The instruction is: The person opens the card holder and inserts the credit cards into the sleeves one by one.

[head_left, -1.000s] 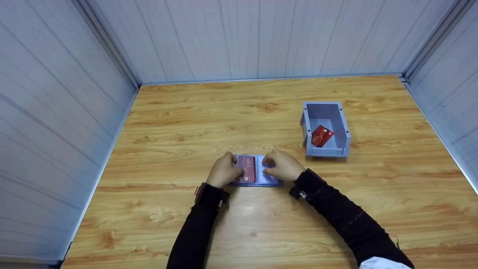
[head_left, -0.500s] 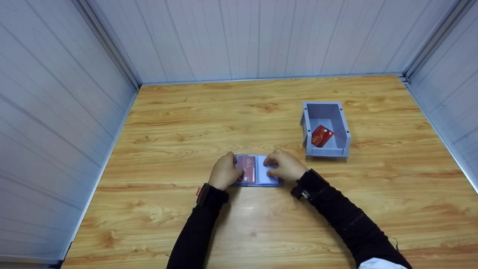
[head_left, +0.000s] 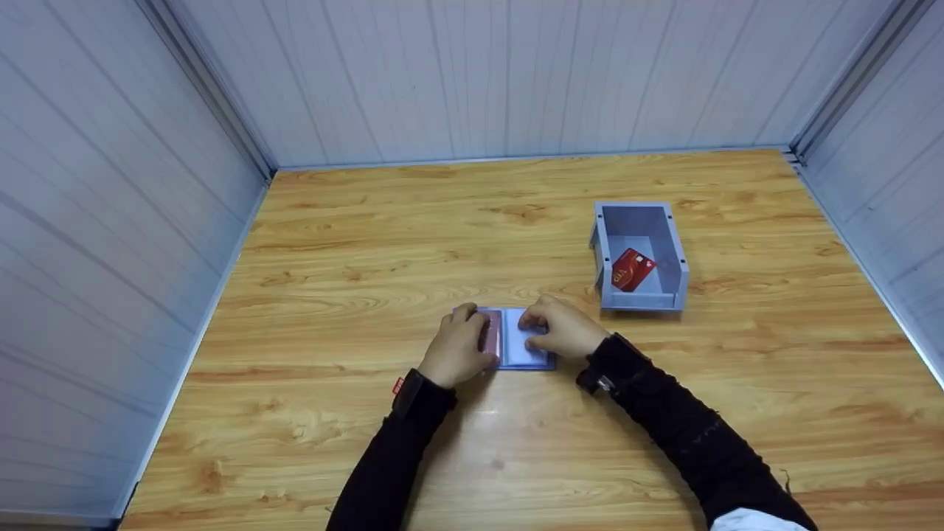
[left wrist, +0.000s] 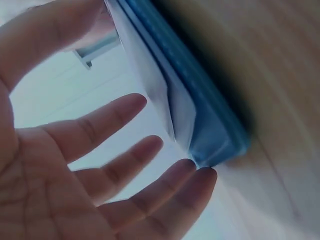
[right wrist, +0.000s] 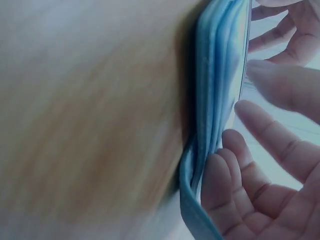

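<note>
A blue card holder (head_left: 526, 358) with clear plastic pages lies spread open on the table. A red card (head_left: 493, 336) shows on its left page, partly covered by my left hand (head_left: 456, 348). That hand spans the page, fingers toward the far edge and thumb toward the near edge. Seen from the left wrist, its fingers reach loosely toward the holder's layered pages (left wrist: 180, 107). My right hand (head_left: 566, 330) touches the right page with thumb and index finger apart. In the right wrist view, its fingertips rest along the holder's edge (right wrist: 206, 85).
A grey bin (head_left: 643, 302) stands to the right, beyond the right hand, with a red VIP card (head_left: 633, 270) inside. The wood-grain table (head_left: 354, 243) is enclosed by white panels (head_left: 472, 81) at the back and both sides.
My left hand has shifted right over the red card, hiding its lettering, and its thumb has moved toward the holder's near edge. My right hand has hardly moved.
</note>
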`<action>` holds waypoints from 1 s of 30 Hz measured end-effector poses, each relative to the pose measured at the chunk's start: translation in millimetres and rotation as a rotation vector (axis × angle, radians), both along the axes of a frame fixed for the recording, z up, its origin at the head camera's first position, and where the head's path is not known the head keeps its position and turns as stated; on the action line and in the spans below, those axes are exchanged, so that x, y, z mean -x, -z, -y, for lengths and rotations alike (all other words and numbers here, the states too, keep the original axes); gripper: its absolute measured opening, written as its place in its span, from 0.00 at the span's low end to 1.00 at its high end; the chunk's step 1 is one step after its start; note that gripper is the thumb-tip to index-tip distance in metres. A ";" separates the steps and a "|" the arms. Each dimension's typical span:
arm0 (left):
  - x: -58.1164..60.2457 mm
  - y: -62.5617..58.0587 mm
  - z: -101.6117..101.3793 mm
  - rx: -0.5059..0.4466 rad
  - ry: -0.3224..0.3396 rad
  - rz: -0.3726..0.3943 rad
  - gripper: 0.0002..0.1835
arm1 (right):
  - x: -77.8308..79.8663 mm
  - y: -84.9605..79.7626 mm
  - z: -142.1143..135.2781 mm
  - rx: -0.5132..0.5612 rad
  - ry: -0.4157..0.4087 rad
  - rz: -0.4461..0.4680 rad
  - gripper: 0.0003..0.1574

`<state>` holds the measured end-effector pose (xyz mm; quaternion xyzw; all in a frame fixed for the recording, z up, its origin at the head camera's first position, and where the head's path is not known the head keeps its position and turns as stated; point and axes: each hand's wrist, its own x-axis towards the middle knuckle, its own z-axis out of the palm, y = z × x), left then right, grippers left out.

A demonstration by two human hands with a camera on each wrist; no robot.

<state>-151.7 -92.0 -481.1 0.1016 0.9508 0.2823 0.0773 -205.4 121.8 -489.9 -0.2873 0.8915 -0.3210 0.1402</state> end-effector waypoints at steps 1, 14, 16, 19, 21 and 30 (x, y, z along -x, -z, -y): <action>-0.9 0.2 -0.3 0.004 0.011 0.000 0.37 | -0.2 -0.9 -0.9 0.006 -0.011 -0.001 0.18; -2.8 2.3 -2.8 0.090 0.064 -0.014 0.38 | 9.3 -45.4 -36.2 0.110 0.118 -0.042 0.20; -3.1 2.1 -3.1 0.110 0.076 -0.016 0.37 | 14.8 -55.6 -44.5 0.140 0.160 -0.070 0.22; -4.1 1.7 -3.5 0.146 0.091 -0.016 0.37 | 24.8 -68.1 -58.1 0.184 0.216 -0.099 0.27; -5.1 1.1 -3.8 0.164 0.096 -0.019 0.36 | 31.8 -74.9 -67.2 0.192 0.258 -0.093 0.31; -7.8 -0.2 -5.3 0.220 0.104 -0.026 0.34 | 63.0 -83.9 -94.3 0.011 0.396 0.015 0.33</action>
